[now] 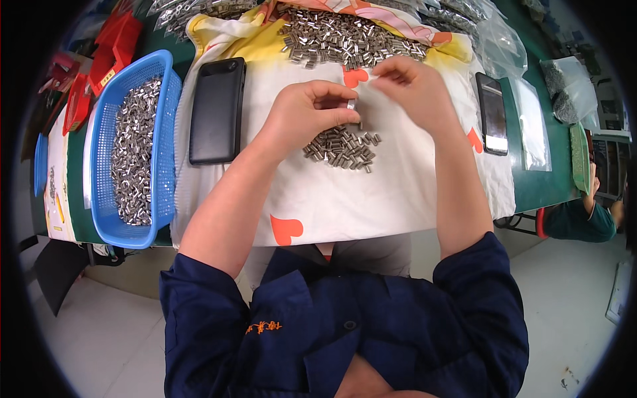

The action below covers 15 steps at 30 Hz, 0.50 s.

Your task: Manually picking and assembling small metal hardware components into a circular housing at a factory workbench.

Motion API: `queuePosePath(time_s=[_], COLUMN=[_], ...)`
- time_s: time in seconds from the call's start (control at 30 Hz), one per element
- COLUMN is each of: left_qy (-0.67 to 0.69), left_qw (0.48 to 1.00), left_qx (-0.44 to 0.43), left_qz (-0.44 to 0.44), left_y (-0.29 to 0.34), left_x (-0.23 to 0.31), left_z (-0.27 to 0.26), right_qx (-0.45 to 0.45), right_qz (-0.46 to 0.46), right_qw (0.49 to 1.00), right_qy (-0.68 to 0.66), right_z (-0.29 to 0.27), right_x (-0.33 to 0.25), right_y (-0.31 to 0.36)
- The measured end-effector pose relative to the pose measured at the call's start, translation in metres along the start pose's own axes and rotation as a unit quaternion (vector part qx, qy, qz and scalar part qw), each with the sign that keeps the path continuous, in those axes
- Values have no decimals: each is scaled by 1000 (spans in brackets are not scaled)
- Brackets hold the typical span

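Observation:
My left hand (306,111) is closed, with a small silvery metal sleeve (352,104) pinched between thumb and fingers. Just below it, a loose pile of similar short metal sleeves (338,149) lies on the white cloth (398,192) with red hearts. To the right, my right hand (415,89) hovers over the cloth with its fingers bent. Its fingertips are smeared by motion, so whether they grip anything does not show. Beyond both hands spreads a larger heap of the metal sleeves (352,40).
At left stands a blue plastic basket (166,93) full of metal sleeves, beside a black rectangular device (217,109). A phone (492,113) lies at right near plastic bags (501,56). Red bins (113,50) stand far left. Another person's sleeve (577,222) shows at the right edge.

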<state>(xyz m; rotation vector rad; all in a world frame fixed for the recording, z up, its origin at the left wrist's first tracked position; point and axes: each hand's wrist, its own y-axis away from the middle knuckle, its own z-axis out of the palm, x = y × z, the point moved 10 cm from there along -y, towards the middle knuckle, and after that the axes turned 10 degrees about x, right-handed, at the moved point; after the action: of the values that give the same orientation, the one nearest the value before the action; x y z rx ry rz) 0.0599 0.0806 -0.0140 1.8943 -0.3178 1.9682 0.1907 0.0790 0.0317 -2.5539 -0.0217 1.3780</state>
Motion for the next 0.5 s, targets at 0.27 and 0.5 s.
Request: queuePosePath(time_s=[0.27, 0.5], left_qy=[37, 66], left_qw=[999, 998], left_qx=[14, 17], left_qz=[-4, -7], left_y=[-4, -5], left_x=[0, 0], left_z=[-4, -6], right_qx=[110, 68], right_qz=[-191, -161], right_qw=[940, 940], right_qy=[259, 292], right_z=[2, 6], right_x=[-8, -7], right_y=[-6, -3])
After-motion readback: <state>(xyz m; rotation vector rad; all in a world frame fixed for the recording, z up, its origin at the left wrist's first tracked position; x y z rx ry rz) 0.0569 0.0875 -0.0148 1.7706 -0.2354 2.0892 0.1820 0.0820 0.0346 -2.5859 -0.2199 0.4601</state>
